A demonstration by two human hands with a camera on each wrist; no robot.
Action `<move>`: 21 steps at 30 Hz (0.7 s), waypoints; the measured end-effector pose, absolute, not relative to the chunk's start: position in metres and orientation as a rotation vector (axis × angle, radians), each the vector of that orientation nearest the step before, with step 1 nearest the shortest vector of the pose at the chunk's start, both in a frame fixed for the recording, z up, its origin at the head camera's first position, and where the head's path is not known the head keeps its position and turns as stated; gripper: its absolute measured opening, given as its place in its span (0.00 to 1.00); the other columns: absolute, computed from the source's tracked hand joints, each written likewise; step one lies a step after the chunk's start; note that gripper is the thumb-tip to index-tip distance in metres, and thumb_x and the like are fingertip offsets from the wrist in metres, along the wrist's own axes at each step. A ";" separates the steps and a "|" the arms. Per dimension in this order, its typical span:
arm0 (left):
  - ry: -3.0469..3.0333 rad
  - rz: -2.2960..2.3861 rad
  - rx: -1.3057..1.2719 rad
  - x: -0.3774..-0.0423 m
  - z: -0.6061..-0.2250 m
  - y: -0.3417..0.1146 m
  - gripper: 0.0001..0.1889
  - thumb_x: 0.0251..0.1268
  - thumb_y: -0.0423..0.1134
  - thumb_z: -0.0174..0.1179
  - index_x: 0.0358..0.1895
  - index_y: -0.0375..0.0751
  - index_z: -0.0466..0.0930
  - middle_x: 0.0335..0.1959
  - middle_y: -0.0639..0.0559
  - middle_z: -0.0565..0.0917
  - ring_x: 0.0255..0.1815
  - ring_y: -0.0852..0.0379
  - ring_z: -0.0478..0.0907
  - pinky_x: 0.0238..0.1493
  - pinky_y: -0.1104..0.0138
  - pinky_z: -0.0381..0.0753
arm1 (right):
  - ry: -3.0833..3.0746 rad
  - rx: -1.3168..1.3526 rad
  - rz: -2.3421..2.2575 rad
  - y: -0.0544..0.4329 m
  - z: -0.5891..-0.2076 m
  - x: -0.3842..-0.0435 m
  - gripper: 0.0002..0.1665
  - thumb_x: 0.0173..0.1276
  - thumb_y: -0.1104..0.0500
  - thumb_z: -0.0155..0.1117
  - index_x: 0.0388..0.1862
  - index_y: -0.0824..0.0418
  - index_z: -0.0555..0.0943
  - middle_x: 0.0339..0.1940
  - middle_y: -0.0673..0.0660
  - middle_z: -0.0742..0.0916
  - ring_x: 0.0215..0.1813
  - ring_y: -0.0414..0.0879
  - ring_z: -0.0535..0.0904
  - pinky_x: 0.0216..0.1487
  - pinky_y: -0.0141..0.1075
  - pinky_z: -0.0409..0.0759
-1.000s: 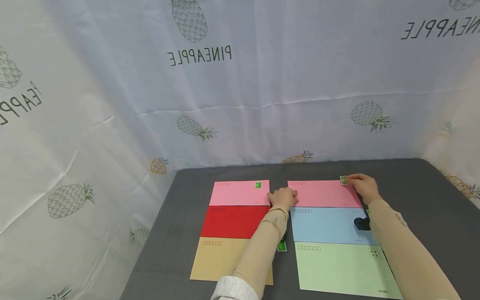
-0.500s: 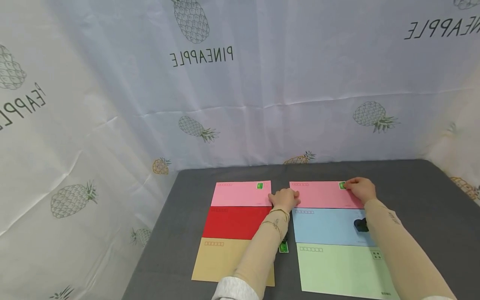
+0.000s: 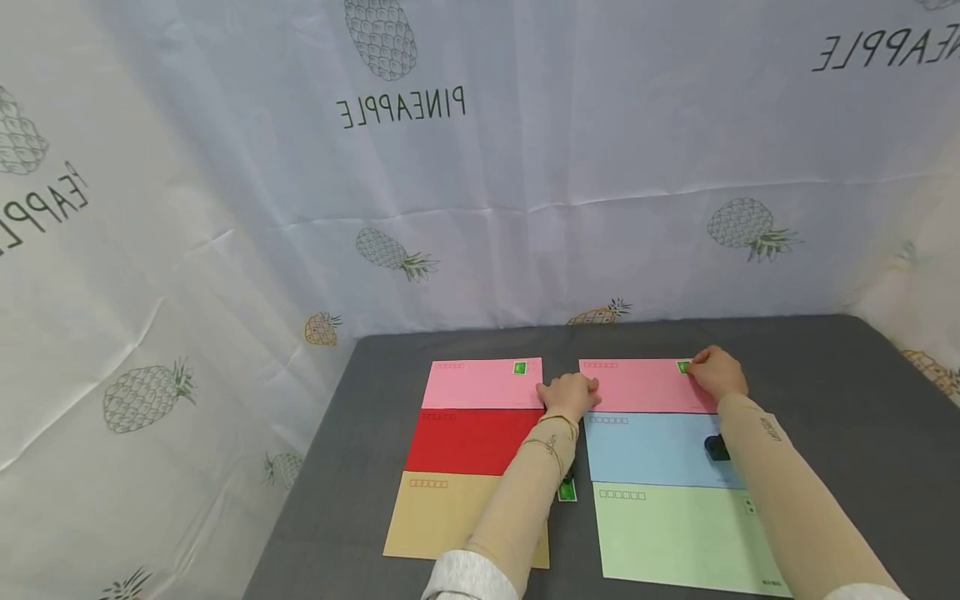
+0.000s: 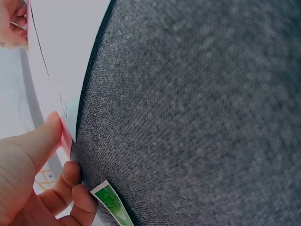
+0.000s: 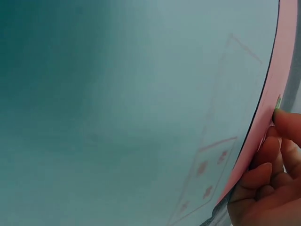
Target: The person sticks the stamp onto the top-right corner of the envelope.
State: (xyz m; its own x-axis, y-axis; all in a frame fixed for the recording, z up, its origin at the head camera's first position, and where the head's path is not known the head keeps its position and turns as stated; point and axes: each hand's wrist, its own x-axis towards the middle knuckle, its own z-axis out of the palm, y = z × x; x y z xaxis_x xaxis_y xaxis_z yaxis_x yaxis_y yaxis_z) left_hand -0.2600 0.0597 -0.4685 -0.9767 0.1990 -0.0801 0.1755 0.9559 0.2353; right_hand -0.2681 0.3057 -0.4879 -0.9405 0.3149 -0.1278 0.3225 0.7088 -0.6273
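Observation:
My right hand (image 3: 718, 373) pinches a small green postage stamp (image 3: 682, 367) at the upper right corner of the right-hand pink envelope (image 3: 633, 387). In the right wrist view the thumb covers most of that stamp (image 5: 278, 102), and the other fingers are curled beside it. My left hand (image 3: 568, 395) spans the gap between the two envelope columns. Its thumb (image 4: 54, 125) presses on the left edge of the right-hand pink envelope, while its other fingers rest loosely bent on the dark cloth. Another green stamp (image 4: 112, 203) lies near those fingers in the left wrist view.
Left column: a stamped pink envelope (image 3: 480, 387), a red one (image 3: 465, 442) and a tan one (image 3: 435, 525). Right column: a light blue envelope (image 3: 645, 450) and a pale green one (image 3: 675, 542) below the pink. A green stamp (image 3: 567, 490) lies between the columns. A pineapple-print curtain (image 3: 480, 167) stands behind.
My right hand has shifted slightly left, bringing the stamp from the envelope's top edge down onto its corner. The left hand has kept its place.

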 end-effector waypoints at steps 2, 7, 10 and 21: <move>3.012 0.348 0.287 -0.260 -0.469 0.059 0.17 0.59 0.53 0.61 0.53 0.71 0.79 0.49 0.60 0.84 0.46 0.53 0.80 0.50 0.53 0.68 | 2.904 0.511 -1.032 0.306 -0.489 -0.269 0.21 0.70 0.56 0.48 0.51 0.72 0.70 0.51 0.74 0.76 0.50 0.66 0.71 0.52 0.57 0.69; 3.020 0.344 0.280 -0.261 -0.468 0.060 0.16 0.59 0.54 0.60 0.52 0.71 0.79 0.49 0.60 0.84 0.47 0.54 0.80 0.51 0.53 0.68 | 2.922 0.444 -0.995 0.308 -0.490 -0.269 0.22 0.71 0.55 0.48 0.53 0.71 0.72 0.52 0.73 0.77 0.49 0.64 0.71 0.52 0.58 0.71; 3.019 0.338 0.280 -0.262 -0.468 0.060 0.17 0.59 0.54 0.60 0.53 0.71 0.79 0.50 0.61 0.83 0.48 0.54 0.79 0.51 0.54 0.68 | 2.918 0.401 -1.001 0.309 -0.489 -0.268 0.23 0.69 0.53 0.51 0.53 0.72 0.72 0.52 0.73 0.77 0.49 0.64 0.71 0.52 0.58 0.71; 3.070 0.338 0.319 -0.260 -0.474 0.058 0.18 0.59 0.53 0.60 0.54 0.71 0.78 0.49 0.61 0.84 0.46 0.55 0.80 0.49 0.54 0.68 | 2.866 0.349 -1.018 0.311 -0.488 -0.267 0.26 0.68 0.51 0.54 0.55 0.71 0.70 0.53 0.73 0.76 0.52 0.66 0.69 0.56 0.61 0.67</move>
State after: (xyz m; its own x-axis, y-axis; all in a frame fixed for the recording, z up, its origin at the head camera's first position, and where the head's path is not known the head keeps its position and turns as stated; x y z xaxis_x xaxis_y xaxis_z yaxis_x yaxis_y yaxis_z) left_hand -0.2595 0.0584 -0.4743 -0.9783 0.2069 -0.0142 0.1989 0.9552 0.2191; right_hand -0.2670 0.3113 -0.4883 -0.9707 0.1867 -0.1511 0.2402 0.7533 -0.6123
